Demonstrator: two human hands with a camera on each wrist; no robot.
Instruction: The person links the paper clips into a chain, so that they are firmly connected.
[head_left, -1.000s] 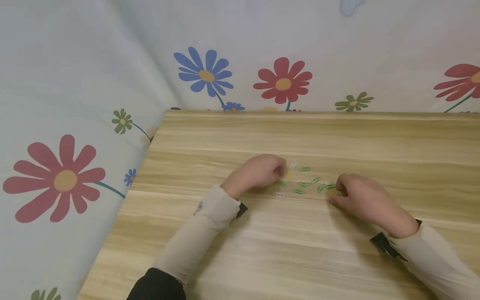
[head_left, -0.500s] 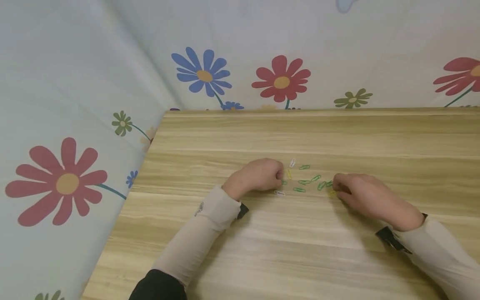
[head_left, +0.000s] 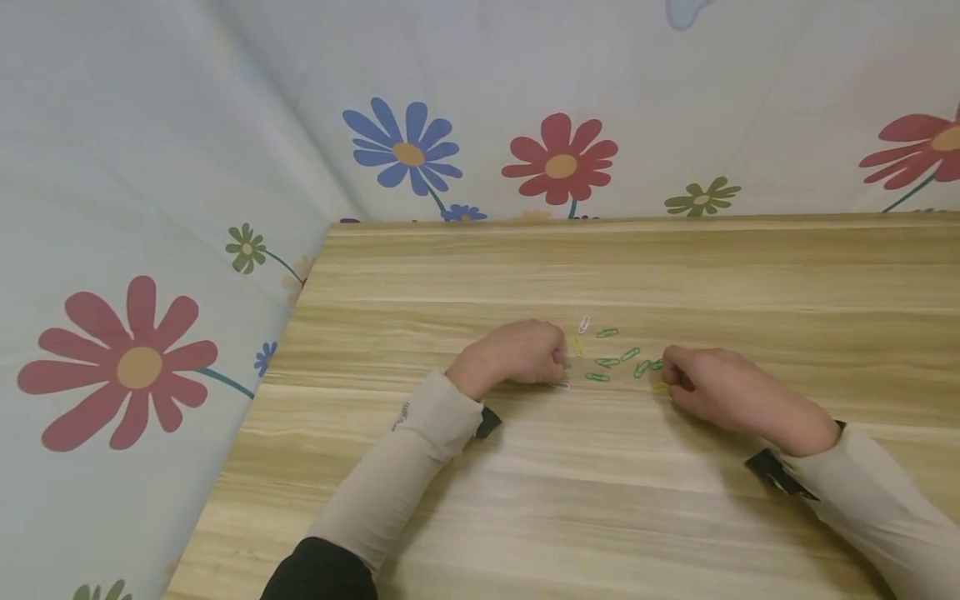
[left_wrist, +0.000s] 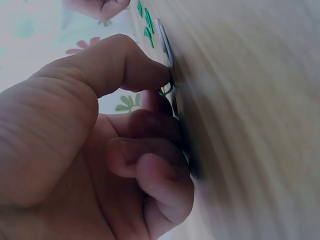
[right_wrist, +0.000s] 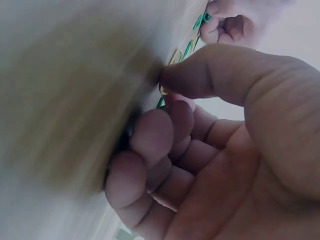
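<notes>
My left hand (head_left: 517, 354) is at the left side of a scatter of paper clips. Its thumb and forefinger pinch a green paper clip (left_wrist: 166, 90) at the table surface, the other fingers curled beneath. A white paper clip (head_left: 562, 386) lies beside it, partly covered by the hand. On the right side, my right hand (head_left: 727, 392) pinches a yellow paper clip (right_wrist: 163, 90) between thumb and forefinger, low against the table. Its fingertips hide part of a green paper clip (head_left: 657, 364) there.
Between the hands lie several green paper clips (head_left: 597, 377). Farther back are a yellow paper clip (head_left: 577, 346) and a white paper clip (head_left: 584, 323). The wooden table (head_left: 450, 275) meets a flower-patterned cloth (head_left: 480, 75) behind and at the left.
My left hand has come slightly nearer the front and covers more of the green and white clips. My right thumb has moved in toward the forefinger at the yellow clip.
</notes>
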